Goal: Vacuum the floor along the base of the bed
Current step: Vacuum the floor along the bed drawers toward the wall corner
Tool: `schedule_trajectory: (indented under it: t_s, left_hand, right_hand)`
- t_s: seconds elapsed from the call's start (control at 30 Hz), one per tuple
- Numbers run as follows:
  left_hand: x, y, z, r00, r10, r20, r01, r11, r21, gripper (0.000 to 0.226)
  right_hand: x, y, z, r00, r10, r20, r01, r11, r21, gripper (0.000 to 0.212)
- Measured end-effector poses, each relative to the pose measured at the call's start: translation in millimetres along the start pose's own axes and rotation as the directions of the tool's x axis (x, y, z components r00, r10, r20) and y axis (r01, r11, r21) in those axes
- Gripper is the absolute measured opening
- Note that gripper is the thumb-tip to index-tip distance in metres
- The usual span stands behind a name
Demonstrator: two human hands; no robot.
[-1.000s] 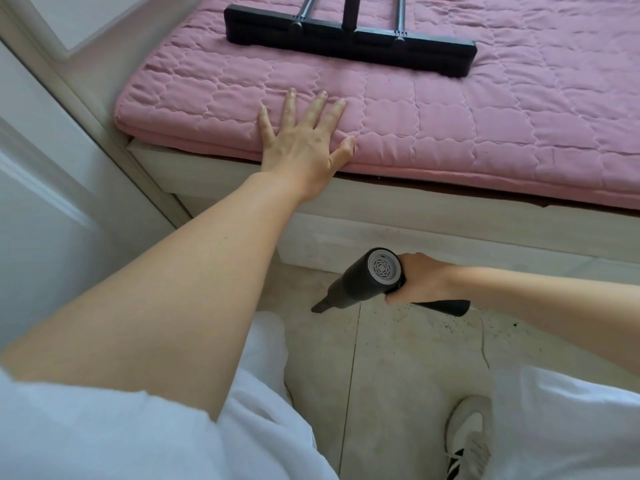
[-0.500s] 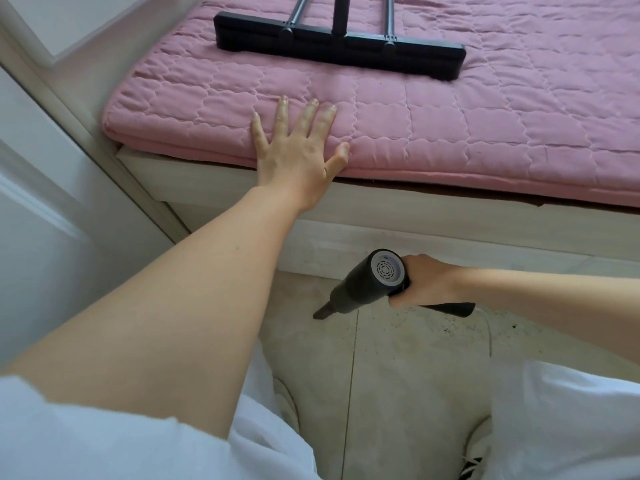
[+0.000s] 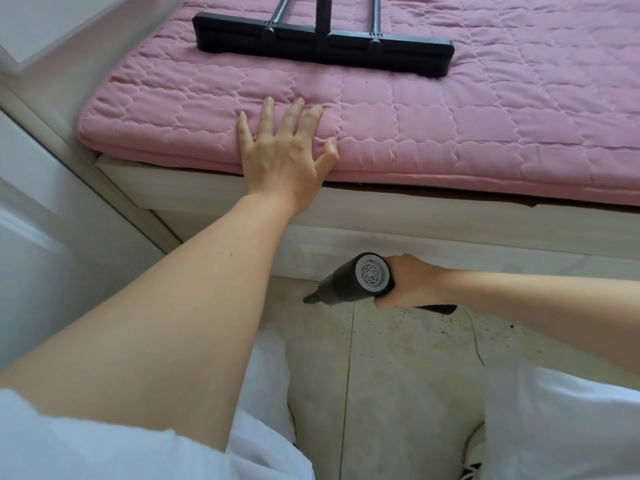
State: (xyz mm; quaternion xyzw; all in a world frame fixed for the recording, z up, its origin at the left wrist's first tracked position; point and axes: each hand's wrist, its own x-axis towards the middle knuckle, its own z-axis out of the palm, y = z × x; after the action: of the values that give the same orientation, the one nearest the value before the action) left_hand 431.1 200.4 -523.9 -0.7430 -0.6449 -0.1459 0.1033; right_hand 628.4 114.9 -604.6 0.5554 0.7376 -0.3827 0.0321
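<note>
A black handheld vacuum is gripped by the right hand, whose fingers are curled round the handle, low in front of the bed base. Its tapered nozzle is pointed down and away from the hand, at or just above the tiled floor close to the foot of the bed base; whether the tip touches the tile cannot be told. The vacuum's round grey rear vent is turned up toward the camera. A thin white cord is seen trailing over the floor from below the handle's end. Dark specks of dirt are scattered on the floor in front of the bed base, beside the right forearm.

The left hand is laid flat on the pink quilted mattress pad at the near edge of the bed, above the bed base, its fingers straight and spread, holding nothing. Farther back on the pad, a black broom head with three metal rods rising from it is laid across the bed. White trouser legs and part of a white shoe are seen on the floor, well in front of the bed base. A white wall panel stands beside the bed's corner.
</note>
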Motion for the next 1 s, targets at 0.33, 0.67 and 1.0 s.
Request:
schedule_trajectory:
  t_s: [0.33,0.67,1.0]
  left_hand:
    - [-0.6,-1.9,0.1,1.0,0.021,0.019,-0.022,1.0,0.007,0.077]
    - [-6.0,-0.7,-3.5,0.995,0.069,0.067,-0.073,0.996,0.055,0.082]
    - [-17.8,-9.4,-15.4,0.961,0.232,0.151,-0.24,0.97,0.035,0.073]
  right_hand:
    - [-2.7,2.5,-0.7,1.0,0.001,-0.011,-0.001,1.0,0.004,0.033]
    - [-10.4,15.7,-2.8,0.999,0.002,-0.051,-0.002,1.0,-0.016,0.049]
    - [-5.6,18.9,7.2,0.998,-0.008,-0.059,0.01,1.0,0.023,0.063]
